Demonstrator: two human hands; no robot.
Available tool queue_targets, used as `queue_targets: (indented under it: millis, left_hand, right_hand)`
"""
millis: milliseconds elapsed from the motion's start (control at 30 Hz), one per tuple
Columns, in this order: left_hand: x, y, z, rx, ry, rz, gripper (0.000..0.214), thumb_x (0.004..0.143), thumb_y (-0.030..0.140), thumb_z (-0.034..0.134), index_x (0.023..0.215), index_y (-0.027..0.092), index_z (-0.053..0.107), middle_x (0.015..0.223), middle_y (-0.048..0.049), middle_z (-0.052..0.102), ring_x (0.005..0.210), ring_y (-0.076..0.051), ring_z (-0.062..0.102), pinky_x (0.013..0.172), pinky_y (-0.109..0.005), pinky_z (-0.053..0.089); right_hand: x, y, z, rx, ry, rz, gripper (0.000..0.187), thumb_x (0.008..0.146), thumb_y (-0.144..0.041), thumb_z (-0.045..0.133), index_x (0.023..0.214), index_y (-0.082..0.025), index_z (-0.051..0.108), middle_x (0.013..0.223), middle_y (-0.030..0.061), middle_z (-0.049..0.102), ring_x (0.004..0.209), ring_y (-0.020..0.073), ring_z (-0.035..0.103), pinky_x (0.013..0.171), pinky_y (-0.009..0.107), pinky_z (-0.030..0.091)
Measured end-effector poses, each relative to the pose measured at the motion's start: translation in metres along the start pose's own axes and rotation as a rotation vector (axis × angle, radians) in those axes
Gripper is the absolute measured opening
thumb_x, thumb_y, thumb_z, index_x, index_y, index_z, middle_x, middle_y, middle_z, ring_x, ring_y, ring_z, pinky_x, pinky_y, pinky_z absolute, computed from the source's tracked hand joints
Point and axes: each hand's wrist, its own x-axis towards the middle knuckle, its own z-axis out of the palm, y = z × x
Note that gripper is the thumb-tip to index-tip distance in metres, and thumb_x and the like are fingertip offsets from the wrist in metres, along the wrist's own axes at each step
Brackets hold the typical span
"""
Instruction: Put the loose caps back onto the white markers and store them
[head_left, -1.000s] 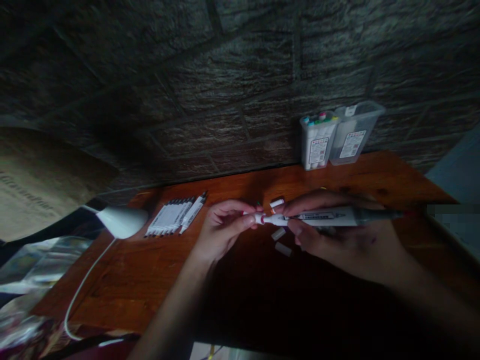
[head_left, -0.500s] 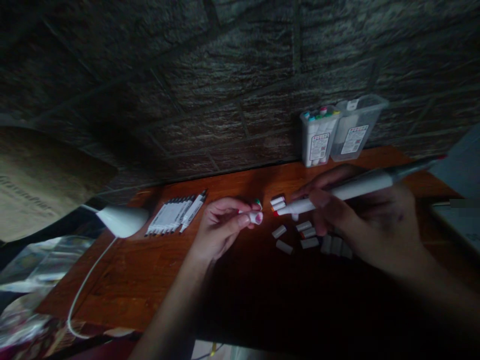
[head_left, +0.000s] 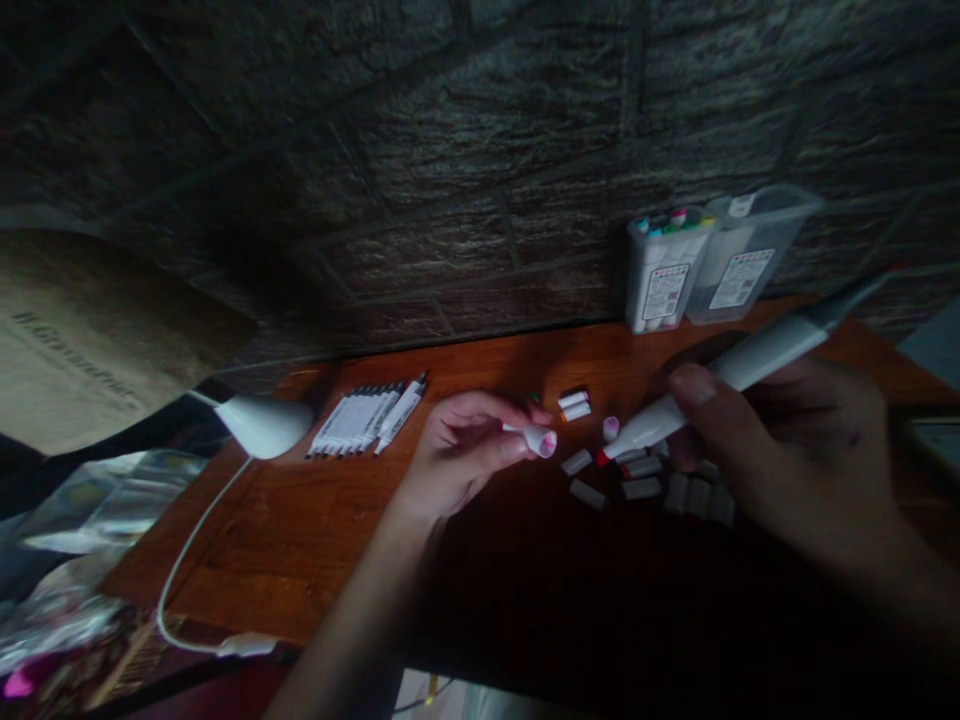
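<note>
Between the thumb and fingers of my left hand (head_left: 469, 450) is a small white marker cap (head_left: 541, 441), its pinkish end turned toward the right. My right hand (head_left: 795, 450) grips an uncapped white marker (head_left: 765, 355) with a red nib at its lower left end and a grey, red-tipped end at the upper right. The lower nib hangs apart from the cap, over several loose white caps (head_left: 641, 488) on the table. One upright cap (head_left: 610, 428) with a pink top stands just beside the nib. Part of the loose caps is hidden by my right hand.
A row of white markers (head_left: 356, 420) lies on the wooden table (head_left: 300, 540) at left. Two clear plastic cases (head_left: 757, 255) stand against the stone wall (head_left: 450, 200), one holding markers. A white lamp (head_left: 266, 425) with a cable is at the left edge.
My right hand and the marker have drawn away to the right from the cap in my left hand. The view has shifted slightly to the left.
</note>
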Motion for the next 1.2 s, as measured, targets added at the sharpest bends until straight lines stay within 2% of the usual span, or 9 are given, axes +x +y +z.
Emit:
queue_targets:
  millis: [167, 333, 500, 600, 700, 867, 967, 1067, 1200]
  left_hand:
    - [-0.001, -0.001, 0.000, 0.000, 0.005, -0.010, 0.015, 0.065, 0.024, 0.087, 0.074, 0.022, 0.075, 0.087, -0.0030, 0.078, 0.076, -0.016, 0.072, 0.069, -0.027, 0.060]
    - [-0.001, -0.001, 0.000, -0.011, -0.055, 0.018, 0.019, 0.069, 0.020, 0.085, 0.086, 0.024, 0.076, 0.089, -0.0015, 0.079, 0.080, -0.015, 0.073, 0.073, -0.025, 0.060]
    - [0.001, 0.002, -0.001, 0.025, -0.042, -0.009, 0.024, 0.069, 0.021, 0.085, 0.090, 0.023, 0.074, 0.089, -0.0024, 0.079, 0.075, -0.016, 0.074, 0.072, -0.026, 0.060]
    - [0.003, 0.006, -0.003, 0.186, -0.009, -0.005, 0.019, 0.069, 0.017, 0.084, 0.085, 0.019, 0.073, 0.091, -0.0046, 0.079, 0.081, -0.017, 0.074, 0.077, -0.029, 0.059]
    - [0.005, 0.007, -0.009, 0.502, 0.003, -0.031, 0.013, 0.072, 0.015, 0.080, 0.084, 0.016, 0.074, 0.093, -0.0074, 0.078, 0.087, -0.018, 0.073, 0.082, -0.028, 0.057]
    - [0.006, 0.003, -0.022, 0.953, -0.154, -0.078, 0.008, 0.082, 0.022, 0.071, 0.088, 0.017, 0.075, 0.088, -0.0051, 0.077, 0.077, -0.016, 0.070, 0.073, -0.026, 0.055]
    - [0.006, -0.002, -0.023, 1.060, -0.211, -0.140, 0.011, 0.085, 0.023, 0.067, 0.091, 0.018, 0.074, 0.091, -0.0045, 0.076, 0.080, -0.017, 0.070, 0.074, -0.027, 0.055]
    - [0.005, -0.008, -0.022, 1.119, -0.268, -0.192, 0.011, 0.087, 0.023, 0.064, 0.091, 0.018, 0.073, 0.085, -0.0041, 0.075, 0.075, -0.016, 0.069, 0.069, -0.026, 0.054]
    - [0.003, -0.016, -0.021, 1.124, -0.296, -0.182, 0.014, 0.087, 0.024, 0.063, 0.098, 0.019, 0.071, 0.087, -0.0036, 0.073, 0.074, -0.015, 0.068, 0.068, -0.026, 0.054]
  right_hand:
    - [-0.002, 0.002, -0.002, 0.009, -0.016, 0.012, 0.008, 0.082, -0.024, 0.074, 0.075, -0.021, 0.070, 0.059, -0.0040, 0.069, 0.041, 0.0064, 0.060, 0.037, 0.010, 0.048]
    - [-0.002, 0.002, -0.002, -0.003, -0.006, 0.007, 0.008, 0.082, -0.023, 0.073, 0.076, -0.020, 0.070, 0.057, -0.0034, 0.067, 0.040, 0.0072, 0.059, 0.036, 0.011, 0.048]
    - [0.000, 0.001, -0.001, -0.036, -0.005, 0.001, 0.014, 0.084, -0.025, 0.072, 0.071, -0.020, 0.068, 0.054, -0.0036, 0.065, 0.039, 0.0065, 0.057, 0.036, 0.013, 0.045]
    - [0.004, 0.002, -0.003, -0.026, 0.022, 0.020, 0.021, 0.085, -0.028, 0.071, 0.066, -0.019, 0.065, 0.050, -0.0032, 0.063, 0.038, 0.0064, 0.054, 0.034, 0.014, 0.041]
    - [0.010, 0.007, -0.007, -0.037, 0.043, 0.034, 0.027, 0.088, -0.031, 0.068, 0.064, -0.019, 0.062, 0.047, -0.0027, 0.058, 0.038, 0.0070, 0.051, 0.035, 0.018, 0.038]
    - [0.018, 0.018, -0.012, -0.042, 0.100, 0.057, 0.031, 0.088, -0.041, 0.066, 0.065, -0.021, 0.061, 0.048, -0.0026, 0.054, 0.038, 0.0087, 0.047, 0.034, 0.023, 0.032]
    - [0.018, 0.023, -0.012, -0.093, 0.094, 0.056, 0.032, 0.087, -0.046, 0.065, 0.067, -0.022, 0.061, 0.048, -0.0033, 0.053, 0.038, 0.0088, 0.045, 0.034, 0.023, 0.030]
    - [0.018, 0.026, -0.010, -0.122, 0.098, 0.045, 0.032, 0.087, -0.046, 0.065, 0.067, -0.021, 0.061, 0.052, -0.0033, 0.053, 0.042, 0.0086, 0.046, 0.038, 0.023, 0.033]
    - [0.018, 0.028, -0.010, -0.164, 0.087, 0.042, 0.033, 0.087, -0.045, 0.065, 0.065, -0.020, 0.061, 0.055, -0.0030, 0.053, 0.046, 0.0089, 0.047, 0.042, 0.023, 0.035]
